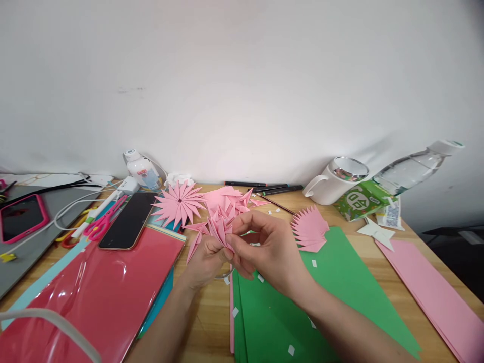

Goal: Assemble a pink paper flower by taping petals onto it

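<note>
Both hands meet over the middle of the table around a pink folded-paper piece [219,225] with pointed pleats. My left hand [206,259] is closed round its lower part, and my right hand [260,247] pinches it from the right with thumb and fingers. Parts of the fingers hide where the paper is gripped. Just behind lie more pink folded pieces [227,195], and a round, many-pointed pink paper star [179,203] sits to their left. To the right a pink pleated fan [310,229] rests beside green paper sheets [340,292].
Small white paper bits [291,350] dot the green sheets. On the left are a red sheet pack [124,282], a phone [130,222] and pink scissors [106,219]. At the right stand a white mug [333,184], a tilted bottle [416,166] and pink strips [434,287]. Markers [280,190] lie along the wall.
</note>
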`<state>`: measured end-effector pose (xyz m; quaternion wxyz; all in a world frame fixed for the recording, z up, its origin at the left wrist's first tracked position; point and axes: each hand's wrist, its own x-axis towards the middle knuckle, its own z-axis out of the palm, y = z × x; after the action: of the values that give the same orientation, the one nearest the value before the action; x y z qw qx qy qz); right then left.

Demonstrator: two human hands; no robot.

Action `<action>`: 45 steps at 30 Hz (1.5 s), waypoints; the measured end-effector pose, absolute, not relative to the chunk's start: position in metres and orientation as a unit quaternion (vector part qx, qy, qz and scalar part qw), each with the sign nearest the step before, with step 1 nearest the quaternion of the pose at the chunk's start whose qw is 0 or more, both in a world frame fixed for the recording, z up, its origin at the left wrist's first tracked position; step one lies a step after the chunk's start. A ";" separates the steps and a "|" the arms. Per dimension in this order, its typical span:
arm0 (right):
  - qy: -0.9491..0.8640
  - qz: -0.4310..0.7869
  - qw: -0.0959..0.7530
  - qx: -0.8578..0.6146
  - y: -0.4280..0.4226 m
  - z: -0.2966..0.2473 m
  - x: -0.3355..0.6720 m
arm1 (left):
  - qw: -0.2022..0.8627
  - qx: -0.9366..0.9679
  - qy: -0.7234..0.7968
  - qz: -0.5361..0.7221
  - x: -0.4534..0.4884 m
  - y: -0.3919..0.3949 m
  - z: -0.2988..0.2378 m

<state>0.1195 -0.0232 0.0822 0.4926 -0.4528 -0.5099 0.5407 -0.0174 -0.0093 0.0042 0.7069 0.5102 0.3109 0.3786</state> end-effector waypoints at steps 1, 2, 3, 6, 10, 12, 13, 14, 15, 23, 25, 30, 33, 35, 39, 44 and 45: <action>-0.520 0.520 0.500 -0.458 -0.023 0.082 0.119 | 0.703 0.511 0.320 0.378 -0.017 -0.009 0.004; -0.529 0.498 0.509 -0.462 -0.024 0.081 0.119 | 0.698 0.510 0.329 0.380 -0.017 -0.009 0.004; -0.537 0.481 0.517 -0.461 -0.024 0.081 0.119 | 0.695 0.507 0.335 0.384 -0.017 -0.009 0.004; -0.556 0.481 0.519 -0.437 -0.025 0.080 0.118 | 0.691 0.499 0.330 0.404 -0.017 -0.008 0.007; -0.575 0.510 0.488 -0.413 -0.026 0.082 0.119 | 0.739 0.478 0.248 0.405 -0.016 -0.008 0.010; -0.589 0.493 0.483 -0.420 -0.025 0.083 0.122 | 0.774 0.463 0.190 0.389 -0.017 -0.008 0.010; -0.600 0.476 0.484 -0.423 -0.024 0.083 0.123 | 0.789 0.454 0.161 0.382 -0.017 -0.008 0.010; -0.615 0.457 0.483 -0.424 -0.023 0.083 0.125 | 0.803 0.444 0.134 0.375 -0.018 -0.007 0.009; -0.632 0.442 0.478 -0.422 -0.022 0.084 0.127 | 0.816 0.432 0.108 0.368 -0.019 -0.007 0.008; -0.603 0.504 0.466 -0.406 -0.009 0.087 0.138 | 0.871 0.360 0.048 0.331 -0.019 -0.009 0.001; -0.590 0.514 0.470 -0.410 -0.007 0.086 0.137 | 0.862 0.372 0.076 0.337 -0.019 -0.009 0.001; -0.577 0.504 0.462 -0.446 -0.005 0.081 0.137 | 0.845 0.392 0.124 0.342 -0.017 -0.009 0.000; -0.562 0.511 0.464 -0.455 -0.004 0.081 0.136 | 0.839 0.390 0.132 0.356 -0.016 -0.009 -0.001; -0.548 0.516 0.471 -0.461 -0.004 0.081 0.135 | 0.827 0.403 0.156 0.361 -0.016 -0.009 0.000; -0.544 0.516 0.479 -0.457 -0.006 0.081 0.134 | 0.799 0.438 0.201 0.360 -0.016 -0.009 0.004; -0.534 0.526 0.484 -0.451 -0.007 0.080 0.134 | 0.785 0.455 0.218 0.359 -0.018 -0.009 0.006; -0.530 0.530 0.485 -0.450 -0.008 0.080 0.134 | 0.783 0.456 0.219 0.361 -0.018 -0.010 0.005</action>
<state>0.1343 -0.0077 0.0799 0.4852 -0.4500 -0.5304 0.5299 -0.0178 -0.0095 0.0053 0.7830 0.4564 0.2193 0.3612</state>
